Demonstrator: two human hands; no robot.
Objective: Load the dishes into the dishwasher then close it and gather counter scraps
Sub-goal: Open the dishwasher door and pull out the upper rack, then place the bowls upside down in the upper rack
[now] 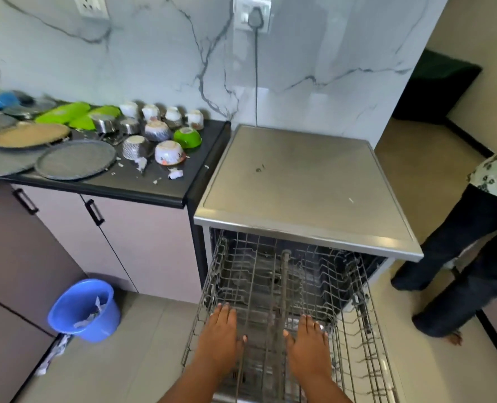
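Note:
The dishwasher (305, 181) stands open with its wire rack (258, 274) pulled out and holding no dishes. My left hand (221, 330) and my right hand (308, 341) lie flat, fingers straight, on the rack's front part. On the black counter (142, 184) to the left sit overturned bowls (170, 152), steel cups (104, 123), green plates (64, 112) and round grey plates (75, 159). Bits of white paper scrap (174, 173) lie near the counter's front edge.
A blue bucket (83, 309) with paper scraps stands on the floor left of the dishwasher. Another person's legs (468, 257) are at the right beside the machine. A cord (256, 80) runs down the marble wall from a socket. Cabinet doors sit under the counter.

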